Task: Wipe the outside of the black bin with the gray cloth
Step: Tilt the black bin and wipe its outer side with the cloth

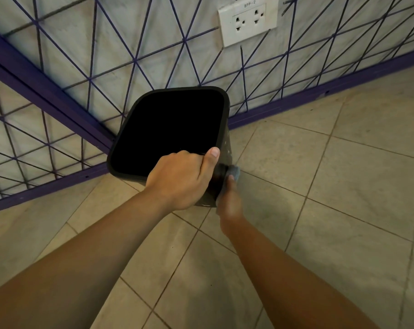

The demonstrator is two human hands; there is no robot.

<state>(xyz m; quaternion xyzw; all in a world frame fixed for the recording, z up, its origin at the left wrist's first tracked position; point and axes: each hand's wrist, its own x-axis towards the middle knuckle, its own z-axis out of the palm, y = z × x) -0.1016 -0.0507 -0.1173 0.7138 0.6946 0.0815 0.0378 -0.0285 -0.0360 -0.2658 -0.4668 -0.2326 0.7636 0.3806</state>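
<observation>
The black bin (pixel 225 119) stands in the room's corner, its square opening tilted toward me. My left hand (pixel 180 178) grips the bin's near rim, thumb laid along the edge. My right hand (pixel 229 203), blurred, holds the gray cloth (pixel 234 172) against the bin's right outer wall, low down near the near-right corner. Most of the cloth is hidden behind that hand and the bin's wall.
Two walls with a purple line pattern and purple skirting (pixel 320 91) meet behind the bin. A white double socket (pixel 247 20) sits on the right wall. Beige floor tiles (pixel 331 174) spread to the right and toward me.
</observation>
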